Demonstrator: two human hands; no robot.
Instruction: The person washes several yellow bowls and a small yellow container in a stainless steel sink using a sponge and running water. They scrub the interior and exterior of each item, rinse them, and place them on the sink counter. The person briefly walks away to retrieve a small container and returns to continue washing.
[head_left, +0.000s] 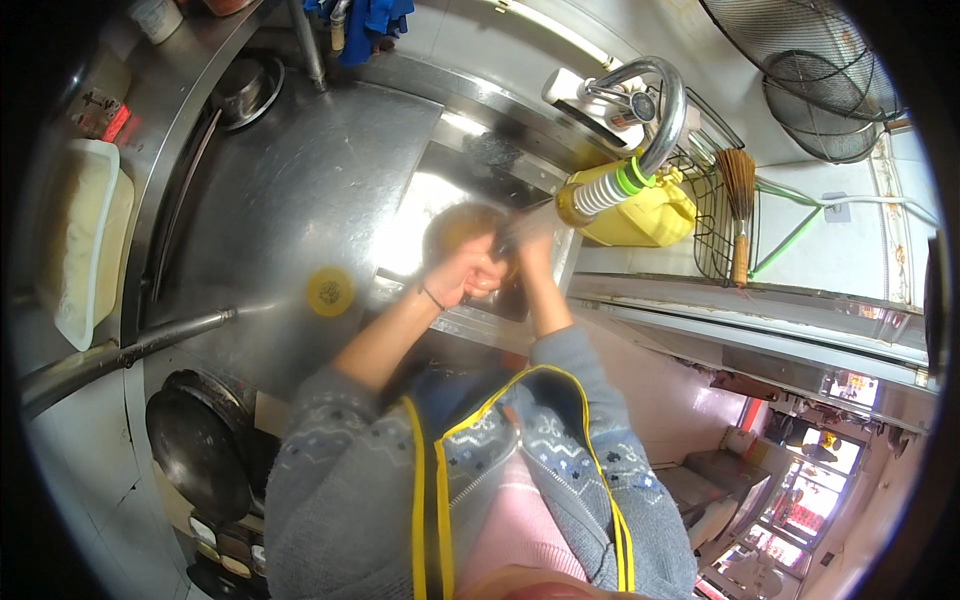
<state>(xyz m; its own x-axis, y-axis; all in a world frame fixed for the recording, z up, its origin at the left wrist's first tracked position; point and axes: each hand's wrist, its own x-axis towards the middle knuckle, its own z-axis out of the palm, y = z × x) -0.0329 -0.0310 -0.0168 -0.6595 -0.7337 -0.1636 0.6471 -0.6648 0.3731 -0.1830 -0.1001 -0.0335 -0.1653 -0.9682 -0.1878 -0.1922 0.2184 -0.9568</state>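
Observation:
Both of my hands are over a steel sink (416, 289), beneath the faucet's nozzle. My left hand (474, 268), with a dark band at the wrist, has its fingers curled around a dark blurred object (504, 241), which I cannot identify. Close beside it, my right hand (534, 244) is smeared by motion and partly hidden by the blur. Its fingers cannot be made out. Just beyond my left hand shows a round brownish thing (457, 223), too blurred to name. The curved metal faucet (671, 105) ends in a white ribbed hose section (606, 193) with a green ring.
A steel counter (315, 172) adjoins the sink, with a yellow round thing (330, 291) on it. A yellow jug (660, 214) and wire rack (709, 232) stand right. A bamboo brush (736, 202) hangs there; mesh strainers (817, 105) hang above. A wok (196, 454) is lower left.

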